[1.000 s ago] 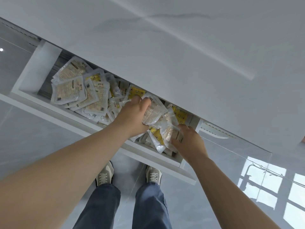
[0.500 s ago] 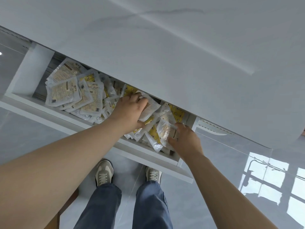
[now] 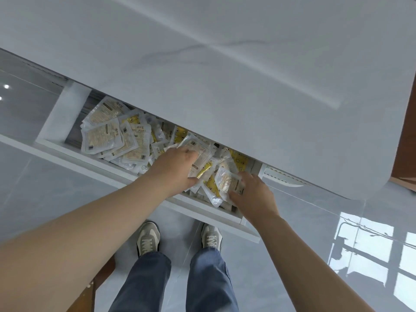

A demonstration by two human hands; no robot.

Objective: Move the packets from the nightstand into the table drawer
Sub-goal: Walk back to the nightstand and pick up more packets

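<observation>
tabletop (image 3: 247,64): white, faint grey veining, overhangs open drawer (image 3: 60,118)
packets (image 3: 117,136): heaped inside drawer
left hand (image 3: 177,170): fingers curled round a packet bundle (image 3: 200,154)
right hand (image 3: 252,194): pinches one clear packet (image 3: 227,183)
floor (image 3: 45,188): glossy grey tile, window reflection

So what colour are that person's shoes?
The shoes are grey-green with cream side panels and pale laces, best seen in the head camera view.

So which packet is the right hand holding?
The right hand pinches the clear packet with tan filling at the right end of the drawer; the other packets lie loose or in the left hand.
</observation>
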